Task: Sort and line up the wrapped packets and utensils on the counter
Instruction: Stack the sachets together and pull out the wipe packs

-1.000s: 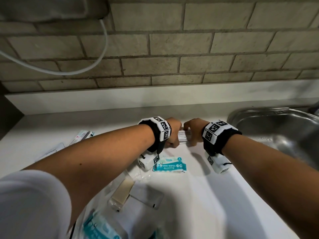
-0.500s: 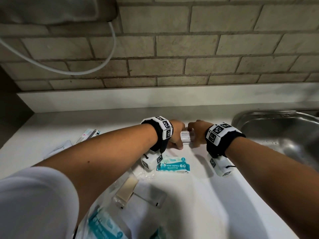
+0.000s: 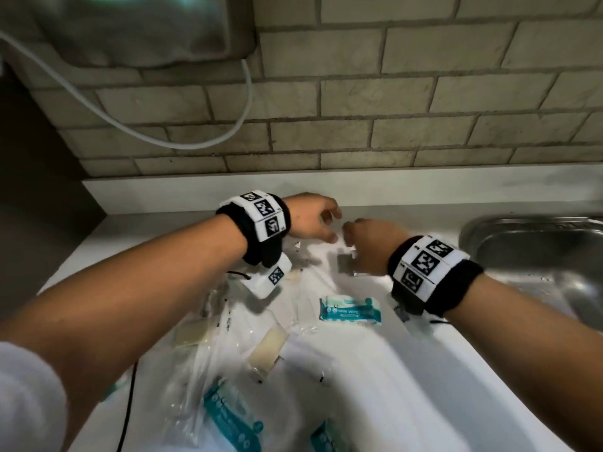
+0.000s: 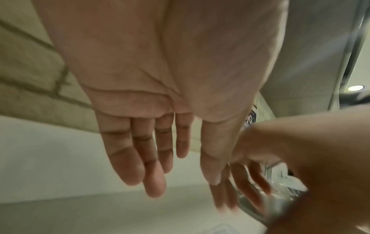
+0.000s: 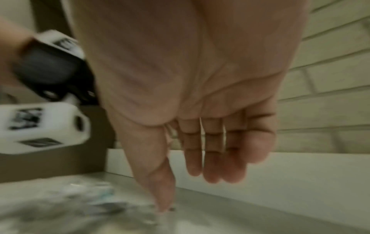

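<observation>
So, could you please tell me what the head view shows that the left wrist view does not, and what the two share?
Only the head view shows the mini wipes packet lying on the counter, more teal packets in clear wrappers nearer the camera, and the sink to the right. Only the left wrist view shows the left hand from the palm side, fingers straight and empty. Both show the right hand close beside the left, the brick wall and the counter.

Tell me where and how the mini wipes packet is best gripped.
Judging by its pose, pinch the mini wipes packet across its short width at the middle, coming from above: it lies flat on the counter, long axis left-right, both long edges apparently free.
</observation>
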### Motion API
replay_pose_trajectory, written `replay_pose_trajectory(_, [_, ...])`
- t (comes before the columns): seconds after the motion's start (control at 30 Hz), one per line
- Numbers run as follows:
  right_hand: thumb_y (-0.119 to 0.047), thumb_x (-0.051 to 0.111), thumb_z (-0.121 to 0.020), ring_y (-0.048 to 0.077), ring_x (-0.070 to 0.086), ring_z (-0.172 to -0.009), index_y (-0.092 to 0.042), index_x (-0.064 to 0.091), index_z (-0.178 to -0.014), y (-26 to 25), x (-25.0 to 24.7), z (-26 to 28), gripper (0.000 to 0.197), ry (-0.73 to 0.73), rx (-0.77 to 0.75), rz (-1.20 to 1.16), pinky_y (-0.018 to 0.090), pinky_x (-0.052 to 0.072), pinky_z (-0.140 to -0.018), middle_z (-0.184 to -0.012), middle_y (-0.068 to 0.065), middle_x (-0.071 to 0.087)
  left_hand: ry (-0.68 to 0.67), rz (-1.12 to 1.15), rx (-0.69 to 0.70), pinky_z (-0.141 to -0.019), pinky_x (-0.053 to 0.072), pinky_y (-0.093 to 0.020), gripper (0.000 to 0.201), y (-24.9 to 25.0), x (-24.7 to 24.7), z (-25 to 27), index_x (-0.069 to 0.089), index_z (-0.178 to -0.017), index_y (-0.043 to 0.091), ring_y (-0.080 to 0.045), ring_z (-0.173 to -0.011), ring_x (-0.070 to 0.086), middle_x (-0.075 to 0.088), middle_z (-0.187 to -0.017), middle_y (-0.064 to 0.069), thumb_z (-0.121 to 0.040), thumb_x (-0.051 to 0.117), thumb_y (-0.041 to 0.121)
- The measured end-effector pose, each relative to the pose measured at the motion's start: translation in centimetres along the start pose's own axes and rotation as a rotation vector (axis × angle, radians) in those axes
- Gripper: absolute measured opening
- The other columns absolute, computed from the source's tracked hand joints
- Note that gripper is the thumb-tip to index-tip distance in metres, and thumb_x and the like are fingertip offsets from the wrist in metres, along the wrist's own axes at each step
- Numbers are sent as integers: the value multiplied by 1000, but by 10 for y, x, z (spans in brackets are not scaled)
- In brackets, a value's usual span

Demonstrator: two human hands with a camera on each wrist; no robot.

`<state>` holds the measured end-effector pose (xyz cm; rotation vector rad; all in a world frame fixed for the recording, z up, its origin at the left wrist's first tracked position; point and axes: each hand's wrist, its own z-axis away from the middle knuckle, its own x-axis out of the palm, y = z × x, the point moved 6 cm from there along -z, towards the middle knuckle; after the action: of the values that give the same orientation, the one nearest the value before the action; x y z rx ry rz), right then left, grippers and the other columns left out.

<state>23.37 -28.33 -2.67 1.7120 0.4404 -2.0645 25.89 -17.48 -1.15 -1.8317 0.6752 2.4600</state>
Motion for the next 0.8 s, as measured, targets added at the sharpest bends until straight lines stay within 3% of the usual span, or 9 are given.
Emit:
replay_pose_trajectory(0.13, [-44, 67, -79, 21, 57, -83, -15, 66, -100, -91, 35, 41, 36, -271, -253, -65, 29, 49, -73, -99, 2, 66, 31, 21, -72, -77, 39, -19, 52, -41, -9, 60, 52, -131, 19, -9, -92, 55, 62, -120, 4, -85, 71, 35])
replay_pose_trajectory(0.2, [-44, 72, -73, 20, 65, -81, -17, 72, -86, -117, 65, 49, 30, -420, -265, -44, 33, 56, -79, -86, -1, 71, 1, 25, -131, -68, 39, -13, 51, -62, 1, 89, 53, -130, 19, -9, -93, 56, 62, -120, 4, -86, 70, 35])
replay_pose_trajectory(0.27, [-34, 72, -73, 21, 69, -83, -17, 73, -86, -127, 77, 49, 21, -472, -245, 10, 36, 59, -79, -84, 0, 73, -16, 27, -191, -65, 37, -9, 50, -81, 14, 113, 54, -129, 19, -11, -94, 58, 62, -119, 5, -85, 71, 37])
replay_pose_trajectory(0.33, [-31, 62, -82, 21, 68, -84, -16, 70, -91, -130, 78, 51, 19, -406, -235, 59, 36, 59, -77, -88, 1, 70, -38, 48, -235, -68, 40, -13, 55, -95, 30, 135, 56, -128, 22, -12, -97, 59, 61, -122, 5, -80, 75, 40])
replay_pose_trajectory(0.43, [-35, 42, -91, 18, 67, -76, -19, 63, -85, -133, 73, 56, 27, -218, -196, 56, 37, 57, -75, -83, -2, 67, -97, 69, -304, -87, 45, -27, 70, -106, 60, 165, 50, -134, 33, -13, -112, 56, 54, -131, 10, -72, 79, 47])
replay_pose_trajectory(0.53, [-35, 51, -92, 17, 60, -75, -16, 65, -97, -137, 65, 59, 24, -264, -149, 14, 28, 49, -68, -84, -4, 61, -71, -23, -308, -95, 45, -34, 80, -111, 79, 176, 44, -136, 40, -13, -113, 52, 51, -129, 10, -66, 80, 53])
replay_pose_trajectory(0.6, [-35, 54, -93, 19, 56, -72, -13, 61, -91, -135, 58, 54, 23, -305, -127, -7, 27, 49, -61, -80, 0, 59, -61, -28, -304, -94, 44, -34, 85, -115, 86, 173, 40, -140, 39, -16, -113, 50, 49, -127, 8, -66, 80, 52])
replay_pose_trajectory(0.7, [-31, 57, -91, 17, 59, -69, -14, 59, -80, -132, 50, 45, 21, -270, -74, -28, 29, 57, -72, -71, -2, 58, -10, 9, -307, -93, 46, -32, 80, -120, 85, 173, 46, -138, 32, -16, -109, 52, 51, -125, 6, -68, 82, 44])
replay_pose_trajectory(0.8, [-23, 65, -88, 18, 59, -78, -6, 65, -101, -135, 45, 43, 21, -264, -49, -28, 24, 49, -66, -85, 2, 63, 39, 65, -313, -92, 49, -31, 65, -127, 81, 174, 57, -128, 26, -17, -108, 56, 52, -119, 5, -69, 84, 32])
